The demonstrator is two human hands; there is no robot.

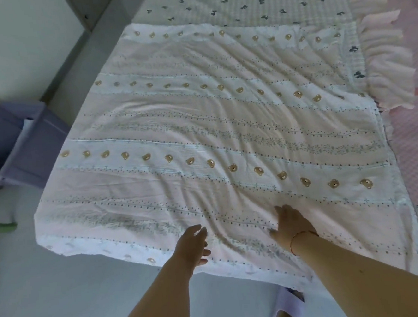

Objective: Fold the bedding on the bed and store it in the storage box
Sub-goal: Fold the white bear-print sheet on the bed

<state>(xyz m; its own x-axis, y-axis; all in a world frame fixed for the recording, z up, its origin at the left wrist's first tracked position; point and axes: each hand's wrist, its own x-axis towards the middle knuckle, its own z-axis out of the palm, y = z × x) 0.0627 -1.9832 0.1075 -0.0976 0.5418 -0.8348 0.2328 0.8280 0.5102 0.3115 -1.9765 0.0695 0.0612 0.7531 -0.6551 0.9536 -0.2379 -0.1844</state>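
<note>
A pale pink and white blanket (213,133) with rows of small bear faces lies spread and wrinkled across the near part of the bed. My left hand (193,244) reaches over its near edge with fingers straight, holding nothing. My right hand (290,223), with a red string at the wrist, lies flat on the blanket a little further in, fingers straight and pressing the cloth. A purple storage box (14,143) stands open on the floor left of the bed.
A checked sheet with dark bows (253,2) covers the far part of the bed. A pink ruffled quilt (389,51) lies along the right side. A grey bed frame (83,65) runs up the left. My slippered foot (287,312) stands on the pale floor.
</note>
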